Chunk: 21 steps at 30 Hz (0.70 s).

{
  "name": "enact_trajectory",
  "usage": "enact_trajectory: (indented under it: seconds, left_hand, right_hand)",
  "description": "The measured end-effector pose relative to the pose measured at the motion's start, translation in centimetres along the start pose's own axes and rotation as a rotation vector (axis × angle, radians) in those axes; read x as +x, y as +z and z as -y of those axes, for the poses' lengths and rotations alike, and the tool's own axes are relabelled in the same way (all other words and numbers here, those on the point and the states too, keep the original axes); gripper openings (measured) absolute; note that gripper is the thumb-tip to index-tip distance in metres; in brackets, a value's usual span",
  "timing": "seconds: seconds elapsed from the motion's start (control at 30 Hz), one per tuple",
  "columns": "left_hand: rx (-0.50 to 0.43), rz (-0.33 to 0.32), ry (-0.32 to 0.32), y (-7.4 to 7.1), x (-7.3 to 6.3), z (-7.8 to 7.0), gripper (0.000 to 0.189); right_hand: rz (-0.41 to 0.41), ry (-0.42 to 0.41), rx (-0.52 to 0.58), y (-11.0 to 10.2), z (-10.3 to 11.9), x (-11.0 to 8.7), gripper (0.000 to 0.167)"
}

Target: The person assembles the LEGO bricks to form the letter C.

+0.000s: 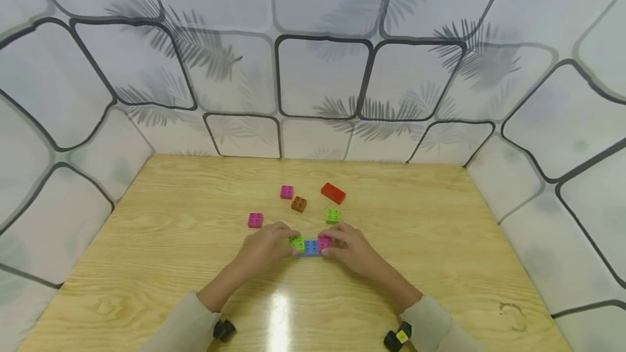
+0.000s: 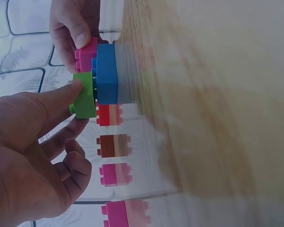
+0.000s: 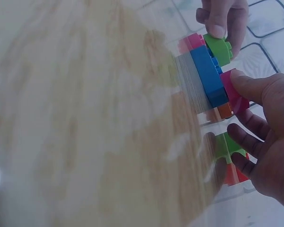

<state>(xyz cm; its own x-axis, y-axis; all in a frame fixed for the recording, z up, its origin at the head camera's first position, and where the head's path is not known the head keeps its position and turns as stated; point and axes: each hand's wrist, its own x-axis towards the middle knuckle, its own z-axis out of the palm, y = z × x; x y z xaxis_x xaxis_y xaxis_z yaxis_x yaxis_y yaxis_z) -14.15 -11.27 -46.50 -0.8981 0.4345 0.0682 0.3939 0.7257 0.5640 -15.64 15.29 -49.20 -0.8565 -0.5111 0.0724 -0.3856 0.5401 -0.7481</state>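
A long blue toy brick (image 1: 311, 247) lies on the table between the two hands, studs up. My left hand (image 1: 266, 244) pinches a lime green brick (image 2: 85, 97) between thumb and fingers at the blue brick's left end. In the left wrist view, a sliver of blue studs shows beneath the green brick, which juts past that end. At the right end, my right hand (image 1: 351, 247) pinches a pink brick (image 3: 233, 92) that overlaps the blue brick's top. Bare blue studs show between the green and pink bricks in the head view.
Beyond the hands lie a second green brick (image 1: 333, 216), a long red brick (image 1: 333, 193), a brown brick (image 1: 299, 203) and a pink brick (image 1: 287, 192). Another pink brick (image 1: 255, 220) is just past the left hand. Patterned fabric walls (image 1: 318, 80) enclose the wooden table (image 1: 171, 221).
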Motion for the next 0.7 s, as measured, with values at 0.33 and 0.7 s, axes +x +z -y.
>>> enact_trajectory:
  seconds: [0.33, 0.7]
  left_hand:
    - [-0.023, 0.013, 0.004, -0.03, -0.04, 0.15, 0.035]
    - [-0.037, 0.026, 0.003, -0.29, 0.09, 0.11, 0.036]
  right_hand:
    - [0.001, 0.004, 0.011, 0.19, -0.09, -0.04, 0.038]
    - [-0.017, -0.026, 0.007, 0.21, -0.09, -0.11, 0.039]
